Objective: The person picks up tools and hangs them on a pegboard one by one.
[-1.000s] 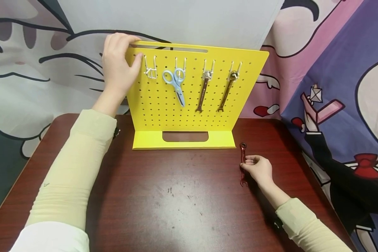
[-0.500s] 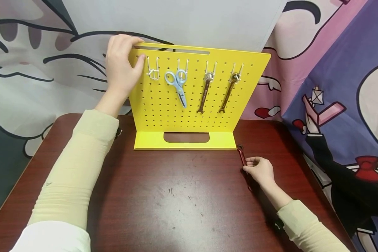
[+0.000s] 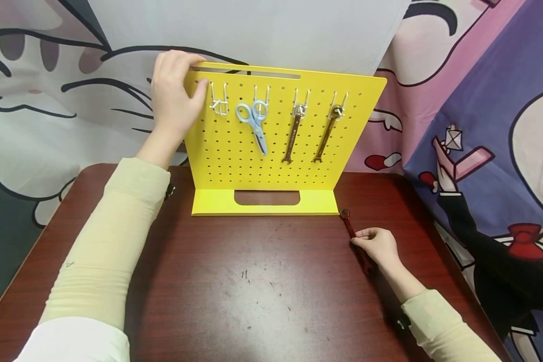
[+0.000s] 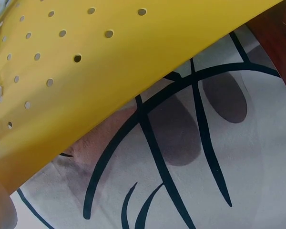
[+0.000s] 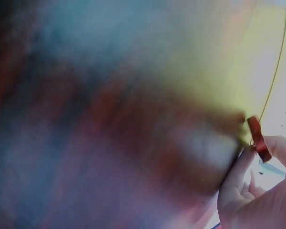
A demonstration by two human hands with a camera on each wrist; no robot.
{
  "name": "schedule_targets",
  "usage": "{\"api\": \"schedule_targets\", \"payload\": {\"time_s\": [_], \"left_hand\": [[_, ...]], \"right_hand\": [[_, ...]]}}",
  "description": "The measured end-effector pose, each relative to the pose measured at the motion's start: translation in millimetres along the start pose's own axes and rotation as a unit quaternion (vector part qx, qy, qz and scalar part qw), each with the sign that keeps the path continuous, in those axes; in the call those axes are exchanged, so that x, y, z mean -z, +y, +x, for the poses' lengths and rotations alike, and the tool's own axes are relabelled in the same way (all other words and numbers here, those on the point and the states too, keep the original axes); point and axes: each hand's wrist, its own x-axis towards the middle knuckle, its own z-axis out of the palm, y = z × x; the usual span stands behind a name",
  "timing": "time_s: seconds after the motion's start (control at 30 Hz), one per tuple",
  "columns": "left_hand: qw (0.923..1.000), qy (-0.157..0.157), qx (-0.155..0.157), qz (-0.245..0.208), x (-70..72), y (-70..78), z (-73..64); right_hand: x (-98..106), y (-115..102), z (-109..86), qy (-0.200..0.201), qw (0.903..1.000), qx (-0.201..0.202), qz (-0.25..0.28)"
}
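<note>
My left hand (image 3: pixel 174 93) grips the top left corner of a yellow pegboard (image 3: pixel 235 171), thumb on the front and fingers over the upper edge. Between thumb and fingers, my right hand (image 3: pixel 379 247) pinches a red combination wrench (image 3: pixel 349 224) near the board's front right corner. Its ring end points toward the board, the other end slants back toward me; whether it touches the table I cannot tell. In the right wrist view only a short piece of the wrench (image 5: pixel 259 139) shows, and much is blurred. Beside the left thumb is a white wire hook (image 3: pixel 219 103) with nothing hung on it.
Light blue scissors (image 3: pixel 256 125), a wrench (image 3: pixel 291 138) and another wrench (image 3: pixel 326 138) hang from white hooks on the pegboard. The board's foot stands on a dark red wooden table (image 3: pixel 253 281). Cartoon-printed cloth (image 3: pixel 479 125) surrounds the table's back and right side.
The red wrench has turned in my right hand, its near end swinging right and its ring end shifting slightly left. My right hand has moved slightly right. My left hand keeps its grip.
</note>
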Motion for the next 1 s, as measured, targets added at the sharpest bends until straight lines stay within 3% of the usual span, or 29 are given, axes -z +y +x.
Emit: {"api": "schedule_targets", "payload": {"time_s": [0.2,0.4,0.77,1.0], "left_hand": [[1.0,0.0,-0.002,-0.004,-0.8,-3.4,-1.4],[1.0,0.001,-0.003,-0.008,-1.5,-5.2,-2.3],[0.9999,0.0,-0.008,-0.008,-2.4,-4.6,-1.6],[1.0,0.001,-0.007,-0.006,-0.8,-4.5,0.5]], "right_hand": [[3.1,3.2,0.8,-0.025,0.9973,-0.052,0.046],[7.2,6.3,-2.9,-0.05,0.9855,-0.094,0.132],[16.5,-5.3,-6.8,-0.057,0.9743,-0.091,0.198],[20.0,-29.2,-6.5,-0.054,0.9779,-0.06,0.193]]}}
